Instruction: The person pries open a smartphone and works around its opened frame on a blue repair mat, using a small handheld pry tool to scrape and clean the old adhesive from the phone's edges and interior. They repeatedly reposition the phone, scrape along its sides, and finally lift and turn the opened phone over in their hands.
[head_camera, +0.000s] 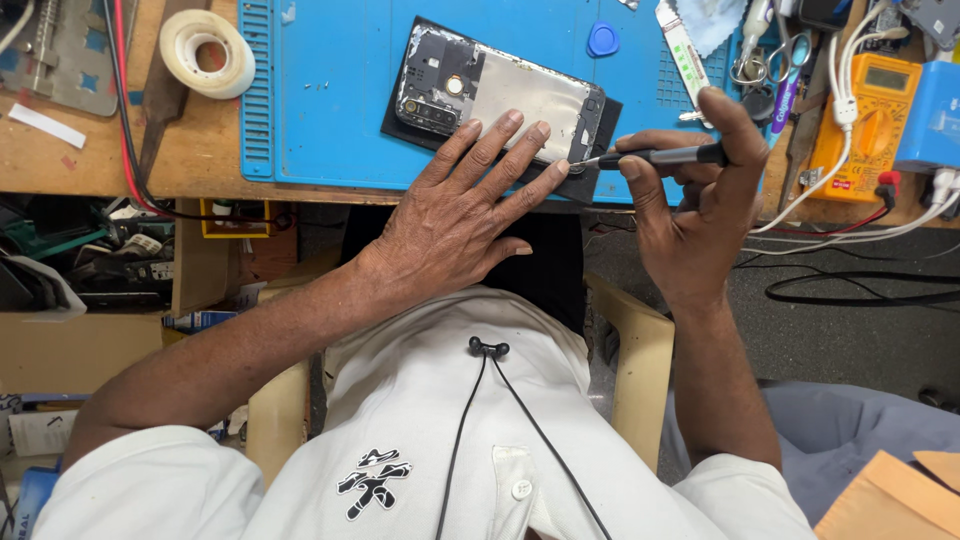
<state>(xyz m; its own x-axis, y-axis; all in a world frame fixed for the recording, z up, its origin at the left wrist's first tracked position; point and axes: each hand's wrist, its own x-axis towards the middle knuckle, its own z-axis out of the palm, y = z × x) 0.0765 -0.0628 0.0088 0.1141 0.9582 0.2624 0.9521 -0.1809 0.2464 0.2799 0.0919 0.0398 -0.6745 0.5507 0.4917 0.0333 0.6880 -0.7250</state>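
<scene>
An opened phone (500, 95) with its back cover off lies on a black pad (592, 180) on a blue work mat (340, 90). My left hand (465, 215) rests flat with its fingertips pressing on the phone's near edge. My right hand (690, 195) grips a thin dark screwdriver (660, 156), whose tip touches the phone's near right corner.
A roll of tape (208, 52) sits on the wooden bench at the left. A yellow multimeter (868, 115), white cables, scissors (775, 60) and a blue pick (603, 40) lie at the right and back. Boxes and clutter sit under the bench at left.
</scene>
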